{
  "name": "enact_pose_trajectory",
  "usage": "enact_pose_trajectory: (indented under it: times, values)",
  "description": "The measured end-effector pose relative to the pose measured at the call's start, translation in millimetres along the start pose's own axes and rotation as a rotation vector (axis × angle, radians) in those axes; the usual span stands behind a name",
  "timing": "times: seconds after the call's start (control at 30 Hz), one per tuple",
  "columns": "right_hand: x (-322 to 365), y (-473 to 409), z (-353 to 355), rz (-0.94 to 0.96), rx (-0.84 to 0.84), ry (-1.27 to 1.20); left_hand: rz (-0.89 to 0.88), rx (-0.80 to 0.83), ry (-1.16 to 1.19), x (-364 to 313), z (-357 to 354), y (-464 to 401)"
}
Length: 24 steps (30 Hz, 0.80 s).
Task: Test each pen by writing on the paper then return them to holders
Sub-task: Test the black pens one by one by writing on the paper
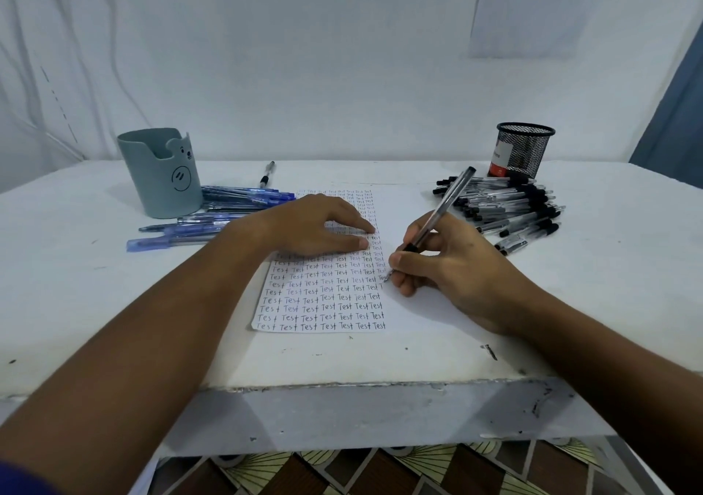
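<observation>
Nearest me, the chipped front edge of the white table (342,384), patterned floor showing below it.

On the table, the sheet of paper (411,315) is my landmark. Its left half is packed with rows of handwritten "Test"; its right half is bare where I can see it.

Right hand (452,262) rests on the paper's right half. Thumb and fingers pinch a clear-barrelled black pen (437,216) low on its grip. Tip is touching the paper at the end of a written row; the barrel leans up and away toward the far right.

Left hand (315,228) lies flat on the upper written part of the paper, fingers straight and close together, pressing the sheet down. It holds nothing.

Left of the paper, a spread of blue pens (213,213) lying flat, some reaching under the left forearm. Behind them, a grey-green bear-face pen holder (163,174), upright; I cannot see inside it.

Right of the paper, a heap of black-capped clear pens (509,205). Just behind the heap, a black mesh pen holder (521,152), upright, with a red and white label showing.

Beyond the paper's far edge, one black pen (267,174) lies alone.
</observation>
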State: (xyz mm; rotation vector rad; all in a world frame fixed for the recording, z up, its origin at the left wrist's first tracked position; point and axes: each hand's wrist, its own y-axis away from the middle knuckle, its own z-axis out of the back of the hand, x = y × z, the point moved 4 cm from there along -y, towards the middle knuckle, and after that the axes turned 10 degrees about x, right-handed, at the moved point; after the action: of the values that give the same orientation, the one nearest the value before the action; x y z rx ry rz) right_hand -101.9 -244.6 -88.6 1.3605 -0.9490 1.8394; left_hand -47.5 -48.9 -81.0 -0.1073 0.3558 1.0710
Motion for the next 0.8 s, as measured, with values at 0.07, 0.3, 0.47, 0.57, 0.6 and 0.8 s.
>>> enact_pose_trajectory:
  times: [0.07, 0.3, 0.47, 0.57, 0.6, 0.8]
  values:
    - [0.2, -0.1, -0.5, 0.004, 0.017, 0.03, 0.001, -0.004, 0.002, 0.1, 0.1, 0.2]
    - [1.5, -0.7, -1.6, 0.005, 0.034, 0.085, -0.006, -0.007, 0.007, 0.4, 0.2, 0.1]
    - [1.7, 0.3, -0.7, 0.015, -0.003, 0.051, 0.004, -0.004, 0.012, 0.7, 0.5, 0.2]
    - [1.8, -0.6, -1.3, 0.006, 0.013, 0.059, 0.004, -0.007, 0.01, 0.5, 0.4, 0.2]
    - [1.3, -0.5, -1.0, 0.003, 0.017, 0.052, 0.003, -0.007, 0.01, 0.3, 0.2, 0.2]
    - [2.0, -0.3, -0.2, 0.011, -0.017, 0.011, 0.008, -0.004, 0.013, 1.7, 0.6, 0.3]
